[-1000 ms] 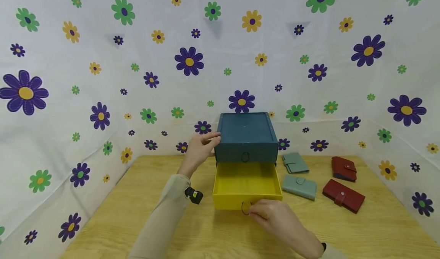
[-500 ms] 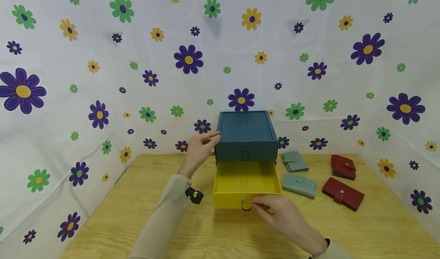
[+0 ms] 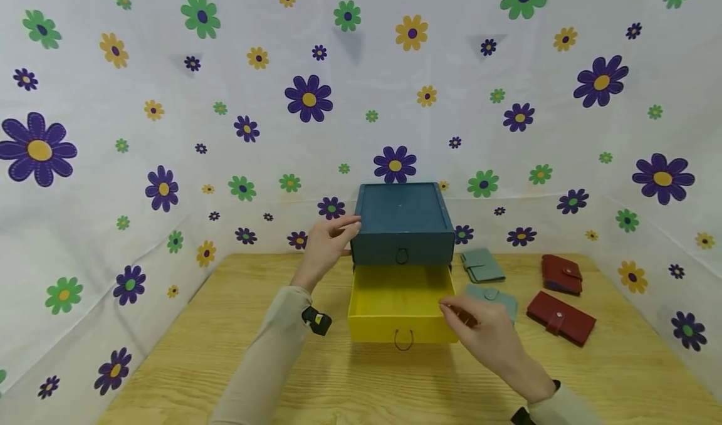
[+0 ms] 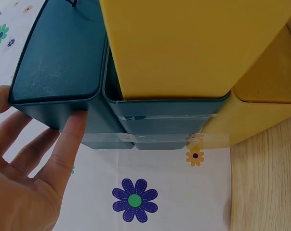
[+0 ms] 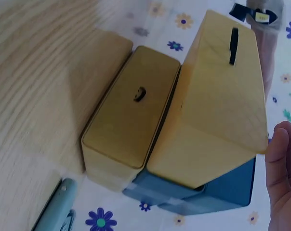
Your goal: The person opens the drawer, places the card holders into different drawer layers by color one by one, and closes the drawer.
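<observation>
A small chest of drawers with a blue top (image 3: 402, 207) stands at the back of the table. Its yellow drawer (image 3: 369, 328) is pulled out, and a dark loop handle (image 3: 403, 346) hangs on the front. My left hand (image 3: 324, 249) rests against the chest's left side; in the left wrist view its extended fingers (image 4: 68, 144) touch the blue box. Over the drawer's front right corner is my right hand (image 3: 491, 334), thumb and fingertips close together, apart from the handle and holding nothing. A lower yellow drawer (image 5: 131, 115) is closed in the right wrist view.
Right of the chest lie a small teal wallet (image 3: 482, 267) and a long teal wallet (image 3: 504, 301), partly hidden by my right hand. Farther right are a small red wallet (image 3: 561, 276) and a long red wallet (image 3: 572, 321). A flowered cloth (image 3: 254, 162) hangs behind.
My right hand has let go of the yellow drawer's loop handle and moved up and right to the drawer's corner. The left hand and the pulled-out drawer stay where they were.
</observation>
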Available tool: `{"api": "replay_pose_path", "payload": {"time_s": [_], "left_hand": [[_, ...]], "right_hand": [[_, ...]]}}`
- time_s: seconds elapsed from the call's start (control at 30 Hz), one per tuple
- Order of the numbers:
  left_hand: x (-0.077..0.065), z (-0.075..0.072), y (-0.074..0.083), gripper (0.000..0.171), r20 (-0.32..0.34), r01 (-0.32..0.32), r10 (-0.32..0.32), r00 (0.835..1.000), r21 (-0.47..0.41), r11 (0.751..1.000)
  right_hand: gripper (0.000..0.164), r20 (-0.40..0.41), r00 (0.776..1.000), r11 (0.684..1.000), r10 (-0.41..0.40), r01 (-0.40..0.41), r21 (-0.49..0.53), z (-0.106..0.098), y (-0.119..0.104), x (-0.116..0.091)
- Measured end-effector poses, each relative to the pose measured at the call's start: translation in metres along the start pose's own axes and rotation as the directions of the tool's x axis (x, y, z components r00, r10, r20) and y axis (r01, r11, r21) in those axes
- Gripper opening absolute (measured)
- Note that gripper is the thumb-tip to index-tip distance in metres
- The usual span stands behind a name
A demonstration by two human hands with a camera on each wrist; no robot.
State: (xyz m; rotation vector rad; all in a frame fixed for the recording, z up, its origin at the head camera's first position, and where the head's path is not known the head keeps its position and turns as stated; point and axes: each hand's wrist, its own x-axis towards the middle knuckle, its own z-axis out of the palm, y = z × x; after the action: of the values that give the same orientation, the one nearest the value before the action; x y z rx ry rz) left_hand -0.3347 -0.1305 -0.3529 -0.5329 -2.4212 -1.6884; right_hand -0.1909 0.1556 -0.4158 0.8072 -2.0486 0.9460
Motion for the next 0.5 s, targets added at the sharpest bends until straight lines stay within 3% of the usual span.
{"api": "replay_pose_path", "payload": {"time_s": [0.27,0.5], "left_hand": [[-0.001,-0.004,0.002,0.036,0.018,0.005,-0.004,1.0,-0.026,1.0],[0.001,-0.003,0.002,0.039,0.033,0.023,-0.022,0.999,-0.027,0.999]], "right_hand": [[0.021,-0.047,0.996,0.989,0.071,-0.077,-0.13,-0.015,0.024,-0.002],[0.015,0.053,0.972,0.95,0.227,-0.209,-0.233,-0.026,0.045,-0.006]]}}
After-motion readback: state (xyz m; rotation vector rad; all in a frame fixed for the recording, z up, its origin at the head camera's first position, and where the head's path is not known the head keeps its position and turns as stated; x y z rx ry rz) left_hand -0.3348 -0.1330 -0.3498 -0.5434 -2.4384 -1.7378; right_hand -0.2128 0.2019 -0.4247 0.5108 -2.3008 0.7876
